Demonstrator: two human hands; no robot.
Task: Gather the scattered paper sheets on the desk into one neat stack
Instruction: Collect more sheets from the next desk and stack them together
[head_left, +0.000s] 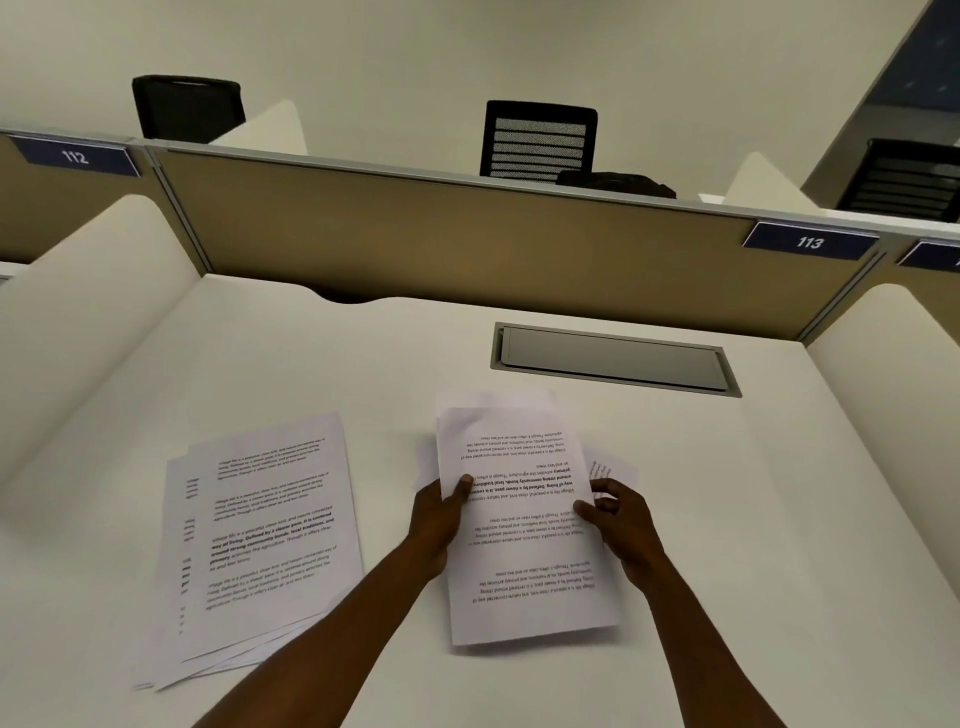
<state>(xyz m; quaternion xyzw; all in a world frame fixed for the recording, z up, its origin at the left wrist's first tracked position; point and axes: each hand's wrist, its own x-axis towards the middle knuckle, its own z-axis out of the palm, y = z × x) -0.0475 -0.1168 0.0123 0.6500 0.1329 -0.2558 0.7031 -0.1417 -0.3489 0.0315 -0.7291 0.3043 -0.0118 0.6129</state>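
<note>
Both my hands hold a bundle of printed paper sheets (524, 551) above the white desk (779, 519), its text upside down to me. My left hand (441, 512) grips the bundle's left edge, thumb on top. My right hand (621, 514) pinches the right edge. Behind the top sheet, other sheets stick out unevenly at the top and right (610, 470). A second loose pile of printed sheets (260, 540) lies flat on the desk to the left, its edges fanned at the bottom left, untouched.
A grey cable hatch (613, 358) is set into the desk behind the bundle. A tan partition (467, 244) with label 113 closes the back. White curved side dividers (78, 322) flank the desk. Black chairs (540, 137) stand beyond the partition.
</note>
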